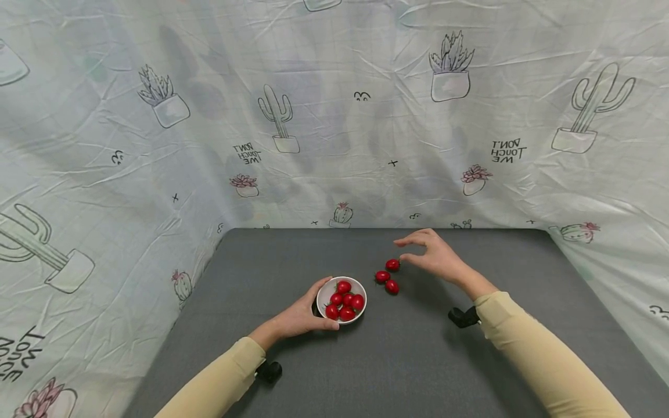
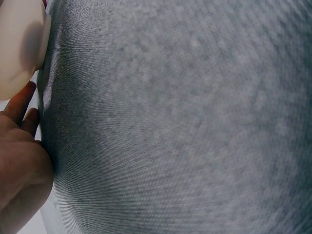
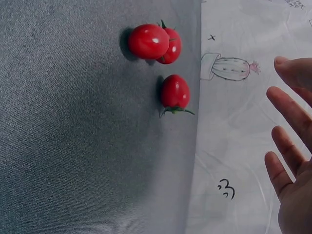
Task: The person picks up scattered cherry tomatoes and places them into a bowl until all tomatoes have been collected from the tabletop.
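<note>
My left hand (image 1: 300, 316) holds a small white bowl (image 1: 326, 294) from its left side, thumb at the near rim and fingers round the far side. Inside the bowl lie several red cherry tomatoes (image 1: 347, 313). In the left wrist view, fingertips meet the bowl's outer wall (image 2: 19, 53). To the right of the bowl, three loose tomatoes sit close together: a far one (image 1: 392, 265), a middle one (image 1: 382, 276) and a near one (image 1: 392, 287). My right hand (image 1: 435, 256) hovers just beyond the far tomato, thumb and fingers apart, nothing between them.
Both hands work over a dark grey cloth-covered table (image 1: 376, 366). Behind it and along its sides hangs a pale sheet (image 1: 324, 116) printed with cactus drawings. A black wrist device (image 1: 463, 317) sits under the right cuff, another black one (image 1: 269, 371) under the left.
</note>
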`<state>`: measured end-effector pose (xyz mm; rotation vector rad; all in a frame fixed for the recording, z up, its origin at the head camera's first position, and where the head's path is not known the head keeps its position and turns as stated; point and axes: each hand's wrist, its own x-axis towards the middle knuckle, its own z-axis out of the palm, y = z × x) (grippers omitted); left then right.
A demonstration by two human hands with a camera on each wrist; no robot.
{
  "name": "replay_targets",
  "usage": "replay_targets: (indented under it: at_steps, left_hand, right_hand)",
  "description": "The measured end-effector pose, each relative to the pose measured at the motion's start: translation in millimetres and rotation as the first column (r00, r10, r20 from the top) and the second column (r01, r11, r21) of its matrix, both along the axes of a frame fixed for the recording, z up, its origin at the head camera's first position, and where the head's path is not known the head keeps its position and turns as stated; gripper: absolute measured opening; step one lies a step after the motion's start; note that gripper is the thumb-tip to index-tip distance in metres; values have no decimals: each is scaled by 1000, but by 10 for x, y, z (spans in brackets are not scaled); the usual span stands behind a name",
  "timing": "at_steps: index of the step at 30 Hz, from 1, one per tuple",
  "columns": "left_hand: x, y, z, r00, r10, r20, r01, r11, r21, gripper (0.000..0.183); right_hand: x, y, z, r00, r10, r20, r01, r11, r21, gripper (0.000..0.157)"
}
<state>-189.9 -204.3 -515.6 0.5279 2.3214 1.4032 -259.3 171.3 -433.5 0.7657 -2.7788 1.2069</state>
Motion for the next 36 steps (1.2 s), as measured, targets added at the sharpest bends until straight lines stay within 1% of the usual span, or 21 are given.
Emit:
replay_targets:
  at_steps: [13, 21, 31, 36]
  left_hand:
    - [0, -6, -20, 1000, -3, -6, 3, 1000, 0, 107]
    - [-4, -8, -35, 1000, -3, -9, 3, 1000, -4, 108]
    - [-14, -13, -48, 1000, -4, -10, 4, 1000, -6, 106]
    - [-16, -12, -54, 1000, 0, -9, 0, 1000, -9, 106]
  right_hand:
    - [-99, 33, -87, 1000, -22, 14, 22, 999, 29, 41]
    - [-154, 6, -182, 999, -24, 24, 22, 997, 73, 46]
    - [-200, -44, -306, 999, -13, 36, 8, 990, 142, 56]
    - [-223, -59, -365, 999, -11, 39, 4, 985, 174, 56]
